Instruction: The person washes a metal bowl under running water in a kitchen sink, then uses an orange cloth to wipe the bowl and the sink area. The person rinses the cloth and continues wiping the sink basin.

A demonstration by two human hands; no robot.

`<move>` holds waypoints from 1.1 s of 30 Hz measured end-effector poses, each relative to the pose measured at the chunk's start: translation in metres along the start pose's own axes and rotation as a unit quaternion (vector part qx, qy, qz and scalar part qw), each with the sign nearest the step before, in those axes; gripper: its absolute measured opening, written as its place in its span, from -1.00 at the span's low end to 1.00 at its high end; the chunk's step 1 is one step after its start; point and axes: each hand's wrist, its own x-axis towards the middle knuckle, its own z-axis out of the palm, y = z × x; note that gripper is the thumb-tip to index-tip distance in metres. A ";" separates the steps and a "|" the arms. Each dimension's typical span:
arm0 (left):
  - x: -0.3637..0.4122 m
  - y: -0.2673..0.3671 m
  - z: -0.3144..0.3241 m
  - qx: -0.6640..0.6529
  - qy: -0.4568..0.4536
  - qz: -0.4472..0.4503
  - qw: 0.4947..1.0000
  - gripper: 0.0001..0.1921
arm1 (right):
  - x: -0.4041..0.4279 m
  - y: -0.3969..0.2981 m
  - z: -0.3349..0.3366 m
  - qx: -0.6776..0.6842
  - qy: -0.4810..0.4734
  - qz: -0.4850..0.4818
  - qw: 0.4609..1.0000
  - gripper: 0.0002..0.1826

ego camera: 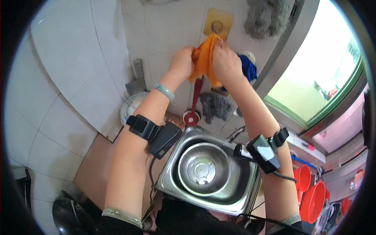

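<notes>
An orange cloth [207, 55] hangs gathered between my two raised hands. My left hand [182, 61] grips its left side. At its upper right, my right hand [227, 60] pinches the cloth close beneath a round hook on a yellowish adhesive pad [218, 20] fixed to the tiled wall. Whether the cloth is on the hook I cannot tell. Behind my right hand shows a blue cloth [248, 68]. Below the orange cloth hangs a dark red long-handled utensil [196, 92]. A stainless steel basin [204, 169] stands in the metal sink [243, 188] underneath.
A dark mesh scrubber [215, 106] is under the cloths, and a grey bundle [265, 19] hangs at upper right. Stacked plates [129, 105] stand left. A faucet [241, 151] reaches over the sink. Red plastic containers [313, 202] sit at right, below a green-framed window [311, 114].
</notes>
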 end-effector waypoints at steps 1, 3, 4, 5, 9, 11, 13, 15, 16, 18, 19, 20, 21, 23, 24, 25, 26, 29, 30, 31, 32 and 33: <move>-0.011 -0.003 0.011 -0.086 -0.044 -0.060 0.994 -0.68 | -0.005 0.002 0.002 0.041 -0.043 0.023 0.998 -0.58; -0.031 -0.012 0.021 -0.269 0.011 -0.049 0.962 -0.62 | -0.022 0.004 0.004 0.124 -0.026 0.019 0.992 -0.60; -0.044 -0.014 0.026 -0.351 0.058 -0.068 0.932 -0.58 | -0.039 0.001 0.006 0.162 0.061 -0.003 0.985 -0.70; -0.064 -0.017 0.028 -0.374 0.087 -0.095 0.918 -0.58 | -0.059 -0.001 0.007 0.193 0.153 -0.026 0.969 -0.80; -0.200 -0.023 0.039 -0.338 -0.009 -0.151 0.929 -0.72 | -0.174 -0.011 0.004 0.367 0.055 -0.081 0.925 -0.63; -0.274 -0.020 0.052 -0.276 -0.102 -0.170 0.940 -0.82 | -0.231 -0.019 0.012 0.436 -0.078 -0.026 0.896 -0.70; -0.333 -0.021 0.064 -0.193 -0.202 -0.292 0.915 -0.75 | -0.281 -0.021 0.030 0.448 -0.203 0.046 0.870 -0.77; -0.375 -0.027 0.072 -0.160 -0.257 -0.351 0.886 -0.71 | -0.326 -0.014 0.053 0.392 -0.308 0.117 0.859 -0.79; -0.392 -0.028 0.078 -0.133 -0.267 -0.363 0.883 -0.70 | -0.346 -0.007 0.065 0.390 -0.322 0.130 0.853 -0.79; -0.414 -0.032 0.090 -0.050 -0.331 -0.409 0.849 -0.62 | -0.383 0.007 0.088 0.363 -0.368 0.182 0.837 -0.79; -0.424 -0.031 0.097 -0.015 -0.363 -0.430 0.827 -0.54 | -0.399 0.012 0.099 0.332 -0.397 0.223 0.826 -0.78; -0.430 -0.033 0.104 -0.016 -0.369 -0.442 0.817 -0.52 | -0.413 0.018 0.109 0.332 -0.415 0.221 0.818 -0.76; -0.435 -0.035 0.112 0.010 -0.378 -0.440 0.814 -0.49 | -0.425 0.019 0.118 0.334 -0.418 0.223 0.815 -0.75; -0.441 -0.040 0.128 0.017 -0.372 -0.447 0.813 -0.55 | -0.440 0.020 0.134 0.335 -0.413 0.224 0.817 -0.75; -0.444 -0.042 0.133 0.027 -0.370 -0.450 0.812 -0.57 | -0.445 0.018 0.143 0.347 -0.418 0.221 0.810 -0.74; -0.445 -0.045 0.135 -0.011 -0.371 -0.482 0.794 -0.59 | -0.447 0.016 0.152 0.343 -0.436 0.213 0.805 -0.73; -0.445 -0.048 0.138 -0.049 -0.369 -0.512 0.774 -0.61 | -0.448 0.013 0.162 0.346 -0.444 0.201 0.802 -0.72; -0.444 -0.048 0.138 -0.106 -0.333 -0.527 0.775 -0.71 | -0.451 0.008 0.197 0.343 -0.458 0.190 0.798 -0.62; -0.443 -0.046 0.138 -0.108 -0.330 -0.533 0.772 -0.74 | -0.453 0.008 0.210 0.339 -0.462 0.191 0.797 -0.58; -0.440 -0.043 0.137 -0.128 -0.314 -0.528 0.779 -0.74 | -0.454 0.009 0.225 0.321 -0.467 0.174 0.806 -0.55; -0.438 -0.039 0.136 -0.139 -0.311 -0.537 0.772 -0.74 | -0.453 0.010 0.241 0.303 -0.470 0.157 0.814 -0.51; -0.435 -0.035 0.135 -0.152 -0.302 -0.547 0.765 -0.74 | -0.454 0.009 0.256 0.283 -0.476 0.144 0.820 -0.48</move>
